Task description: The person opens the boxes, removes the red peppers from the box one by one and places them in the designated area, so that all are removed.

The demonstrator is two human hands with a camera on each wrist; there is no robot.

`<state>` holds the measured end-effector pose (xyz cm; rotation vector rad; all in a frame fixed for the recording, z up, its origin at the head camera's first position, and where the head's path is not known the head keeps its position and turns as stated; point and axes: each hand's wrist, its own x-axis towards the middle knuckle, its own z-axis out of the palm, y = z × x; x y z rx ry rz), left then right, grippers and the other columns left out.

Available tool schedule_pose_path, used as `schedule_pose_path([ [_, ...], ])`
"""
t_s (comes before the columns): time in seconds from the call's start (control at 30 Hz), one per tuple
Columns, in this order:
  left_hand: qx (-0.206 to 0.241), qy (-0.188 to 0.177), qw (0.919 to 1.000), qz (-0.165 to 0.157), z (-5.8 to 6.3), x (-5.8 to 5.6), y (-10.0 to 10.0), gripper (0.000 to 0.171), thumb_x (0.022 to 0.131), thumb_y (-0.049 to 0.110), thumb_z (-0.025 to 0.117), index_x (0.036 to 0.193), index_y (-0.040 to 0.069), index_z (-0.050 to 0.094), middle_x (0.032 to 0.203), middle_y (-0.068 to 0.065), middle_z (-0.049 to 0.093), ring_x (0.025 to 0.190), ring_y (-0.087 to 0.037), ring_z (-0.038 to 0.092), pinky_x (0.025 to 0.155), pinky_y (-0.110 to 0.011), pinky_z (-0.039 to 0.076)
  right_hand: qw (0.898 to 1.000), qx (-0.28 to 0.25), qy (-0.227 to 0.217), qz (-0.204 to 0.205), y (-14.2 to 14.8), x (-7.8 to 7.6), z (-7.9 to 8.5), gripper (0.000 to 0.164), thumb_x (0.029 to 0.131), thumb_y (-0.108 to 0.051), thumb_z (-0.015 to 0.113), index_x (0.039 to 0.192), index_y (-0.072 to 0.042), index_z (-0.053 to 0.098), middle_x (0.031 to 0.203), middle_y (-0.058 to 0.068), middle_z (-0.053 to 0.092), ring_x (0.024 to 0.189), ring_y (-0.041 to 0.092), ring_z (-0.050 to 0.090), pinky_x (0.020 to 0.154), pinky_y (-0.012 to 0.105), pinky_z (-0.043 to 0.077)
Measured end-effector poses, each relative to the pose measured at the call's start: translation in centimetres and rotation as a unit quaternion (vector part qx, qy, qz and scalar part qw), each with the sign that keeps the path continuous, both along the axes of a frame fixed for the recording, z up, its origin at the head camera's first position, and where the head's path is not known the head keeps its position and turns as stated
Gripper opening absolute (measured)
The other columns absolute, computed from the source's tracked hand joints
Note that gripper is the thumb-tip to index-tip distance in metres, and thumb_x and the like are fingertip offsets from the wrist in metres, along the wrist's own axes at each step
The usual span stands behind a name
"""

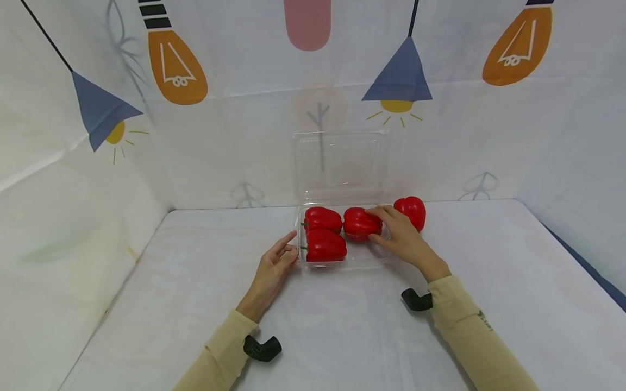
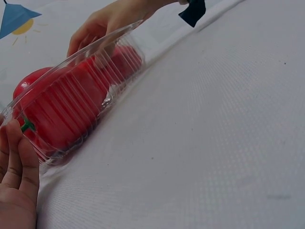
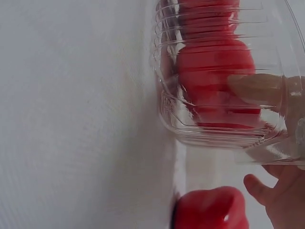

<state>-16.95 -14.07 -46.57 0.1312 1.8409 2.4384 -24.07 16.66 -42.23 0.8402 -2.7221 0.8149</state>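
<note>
A clear plastic clamshell box (image 1: 364, 263) stands on the table with its lid raised behind it. On its left side lie two red bell peppers, the rear one (image 1: 323, 218) and the front one (image 1: 326, 246), green stems pointing left. My right hand (image 1: 403, 239) reaches into the box and holds a third bell pepper (image 1: 361, 224) between thumb and fingers; the right wrist view shows the thumb through the clear wall. At the box's left edge, my left hand (image 1: 274, 271) touches the wall with fairly straight fingers (image 2: 28, 164). Another bell pepper (image 1: 412, 212) sits outside, behind the right hand.
The transparent lid (image 1: 339, 165) leans up near the patterned backdrop (image 1: 235, 141). White cloth covers the table (image 1: 195, 282). A black wrist device (image 1: 262, 348) is at the left sleeve, another black device (image 1: 417, 300) at the right.
</note>
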Motion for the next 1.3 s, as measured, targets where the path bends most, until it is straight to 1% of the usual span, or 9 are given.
schedule_pose_path([
  [0.17, -0.001, 0.004, 1.0000, -0.004, -0.1, 0.0, -0.1, 0.052, 0.093, 0.009, 0.057, 0.142, 0.009, 0.040, 0.099, 0.002, 0.053, 0.082, -0.005, 0.054, 0.077, -0.015, 0.049, 1.000, -0.002, 0.016, 0.001, 0.0, 0.2, 0.1, 0.057, 0.080, -0.018, 0.075, 0.131, -0.014, 0.050, 0.127, 0.009, 0.052, 0.119, 0.027, 0.049, 0.094, 0.048, 0.049],
  [0.4, -0.007, 0.003, 1.0000, -0.002, -0.1, 0.0, 0.0, 0.050, 0.093, 0.010, 0.057, 0.141, 0.012, 0.042, 0.100, 0.000, 0.052, 0.083, -0.006, 0.054, 0.077, -0.015, 0.049, 0.999, -0.024, 0.032, 0.008, 0.1, 0.4, 0.5, 0.050, 0.081, -0.020, 0.074, 0.127, -0.014, 0.053, 0.126, 0.008, 0.052, 0.117, 0.026, 0.048, 0.091, 0.048, 0.051],
  [0.67, -0.002, 0.008, 1.0000, -0.003, -0.1, 0.0, 0.0, 0.051, 0.093, 0.008, 0.057, 0.142, 0.010, 0.041, 0.100, -0.001, 0.052, 0.082, -0.007, 0.055, 0.077, -0.016, 0.049, 0.998, -0.041, 0.051, 0.007, 0.4, 0.6, 1.0, 0.049, 0.081, -0.019, 0.074, 0.126, -0.013, 0.055, 0.126, 0.007, 0.053, 0.118, 0.024, 0.048, 0.091, 0.048, 0.051],
  [0.9, 0.000, 0.011, 0.9999, -0.002, -0.2, -0.1, -0.1, 0.051, 0.093, 0.009, 0.057, 0.141, 0.010, 0.041, 0.099, 0.000, 0.052, 0.082, -0.007, 0.054, 0.077, -0.016, 0.049, 0.996, -0.061, 0.059, 0.003, 0.5, 0.7, 1.4, 0.047, 0.081, -0.020, 0.074, 0.125, -0.014, 0.056, 0.124, 0.006, 0.054, 0.113, 0.023, 0.049, 0.084, 0.046, 0.054],
  [1.1, 0.000, 0.011, 0.9999, -0.002, -0.3, 0.0, -0.1, 0.052, 0.093, 0.009, 0.058, 0.142, 0.008, 0.040, 0.098, 0.001, 0.053, 0.080, -0.006, 0.055, 0.076, -0.016, 0.049, 0.995, -0.071, 0.065, -0.004, 0.7, 0.8, 1.6, 0.045, 0.082, -0.020, 0.073, 0.124, -0.016, 0.057, 0.124, 0.004, 0.056, 0.112, 0.022, 0.051, 0.083, 0.046, 0.055],
  [1.2, 0.001, 0.010, 0.9999, -0.002, -0.3, 0.0, -0.1, 0.052, 0.093, 0.008, 0.057, 0.142, 0.009, 0.040, 0.098, 0.001, 0.053, 0.080, -0.007, 0.055, 0.076, -0.016, 0.050, 0.995, -0.074, 0.069, -0.008, 0.8, 0.8, 1.6, 0.043, 0.082, -0.021, 0.074, 0.122, -0.017, 0.058, 0.123, 0.003, 0.057, 0.109, 0.020, 0.053, 0.082, 0.045, 0.056],
  [1.3, 0.000, 0.009, 1.0000, -0.002, -0.2, 0.1, -0.1, 0.051, 0.093, 0.008, 0.057, 0.142, 0.010, 0.041, 0.098, 0.000, 0.053, 0.081, -0.007, 0.055, 0.076, -0.016, 0.050, 0.995, -0.077, 0.069, -0.010, 0.9, 0.8, 1.7, 0.042, 0.082, -0.021, 0.074, 0.121, -0.017, 0.059, 0.122, 0.002, 0.058, 0.103, 0.017, 0.054, 0.079, 0.043, 0.056],
])
